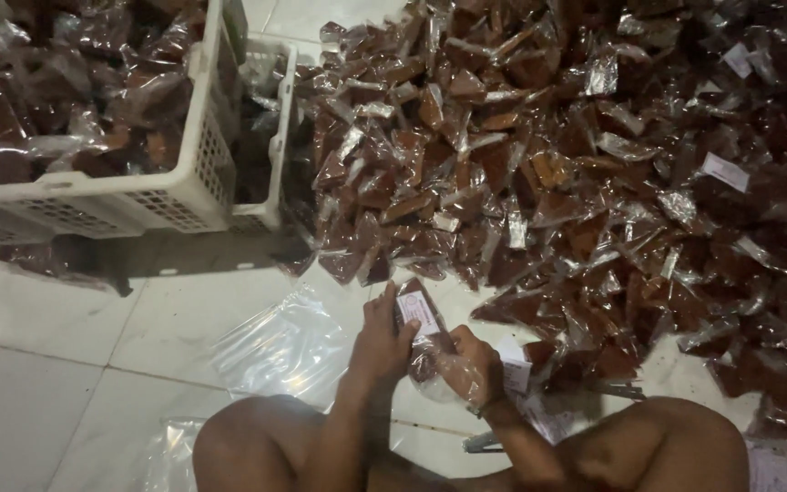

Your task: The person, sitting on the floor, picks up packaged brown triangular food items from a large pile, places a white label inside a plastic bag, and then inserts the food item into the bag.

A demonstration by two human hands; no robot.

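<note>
2 hands meet low in the middle of our view, just above our bare knees, and between them we hold 1 small clear packet (419, 321) of dark brown pieces with a white paper label on its upper face. Our left hand (382, 342) wraps the packet's left edge, fingers closed around it and the thumb lying across the front near the label; our right hand (471, 363) is curled shut on the lower right end, where the plastic bunches. The packet's long axis runs on a slant from upper left, near the left fingertips, down to lower right into the right fist, so both hands touch it and neither is nearer. Just beside the right hand a few loose white labels (515, 372) lie on the tiled floor (66, 346). Beyond the hands, up and to the right, a wide heap of like packets (576, 164) covers the floor. At upper left a white plastic basket (195, 155) stands full of the same packets, well apart from the hands. Clear plastic sheets (284, 346) lie flat just left of our left forearm.
</note>
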